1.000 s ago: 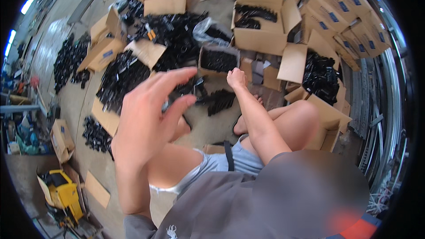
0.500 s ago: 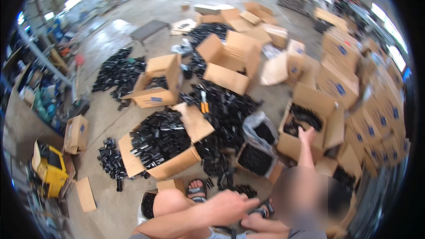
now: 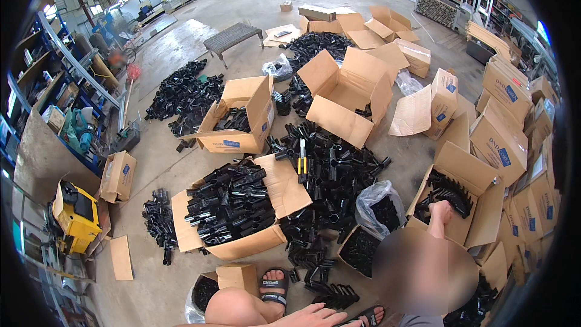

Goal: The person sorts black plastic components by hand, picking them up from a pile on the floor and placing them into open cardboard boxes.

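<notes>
At the right, my right hand [image 3: 440,212] reaches into an open cardboard box [image 3: 448,163]. Its fingers are curled closed against a neat row of black tubular fittings [image 3: 452,194], and whatever they hold is hidden. Much of that arm is covered by a blurred patch. My left hand [image 3: 315,316] is low in the middle of the head view, over my lap, with its fingers stretched out and nothing seen in them. Just beyond it, on the floor between my sandalled feet, lies a short row of black fittings [image 3: 334,297].
Loose black fittings [image 3: 339,175] spread across the middle, with a yellow-handled tool [image 3: 302,160] on them. A heaped carton [image 3: 242,242] stands left of centre, and a bag-lined box [image 3: 357,254] near my right arm. Stacked cartons [image 3: 502,145] line the right; a yellow machine [image 3: 78,218] is at left.
My left hand has dropped lower and its fingers have straightened. My right hand stays in the box, now curled beside the fittings. The whole view has shifted, showing things farther right.
</notes>
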Motion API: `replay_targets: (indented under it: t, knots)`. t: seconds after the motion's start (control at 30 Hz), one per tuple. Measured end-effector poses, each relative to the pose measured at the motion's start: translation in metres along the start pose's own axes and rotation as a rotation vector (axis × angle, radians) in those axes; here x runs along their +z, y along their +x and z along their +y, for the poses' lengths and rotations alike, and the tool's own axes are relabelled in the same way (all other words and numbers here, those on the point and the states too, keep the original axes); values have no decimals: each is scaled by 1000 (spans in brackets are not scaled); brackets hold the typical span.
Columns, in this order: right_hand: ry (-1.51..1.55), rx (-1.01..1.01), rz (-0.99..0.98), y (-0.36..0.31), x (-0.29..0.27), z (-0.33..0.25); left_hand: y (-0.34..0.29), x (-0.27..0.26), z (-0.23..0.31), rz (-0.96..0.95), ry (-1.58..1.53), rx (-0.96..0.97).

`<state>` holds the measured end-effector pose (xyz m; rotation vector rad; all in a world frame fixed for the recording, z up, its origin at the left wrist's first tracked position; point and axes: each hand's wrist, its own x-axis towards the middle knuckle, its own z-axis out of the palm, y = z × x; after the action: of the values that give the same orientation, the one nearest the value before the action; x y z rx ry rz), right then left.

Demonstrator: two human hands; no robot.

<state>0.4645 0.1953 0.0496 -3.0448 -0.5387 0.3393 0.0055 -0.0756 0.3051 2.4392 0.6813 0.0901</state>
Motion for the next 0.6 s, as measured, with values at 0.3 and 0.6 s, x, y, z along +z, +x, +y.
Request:
replay_targets:
  t: [0.3,0.6]
  knots:
    - [-139,-138,-130,31,6,13,0,-23,-8,-44,-35,-12]
    - [738,-119,-305,124,17,130,10,-47,1,-141,-150,-49]
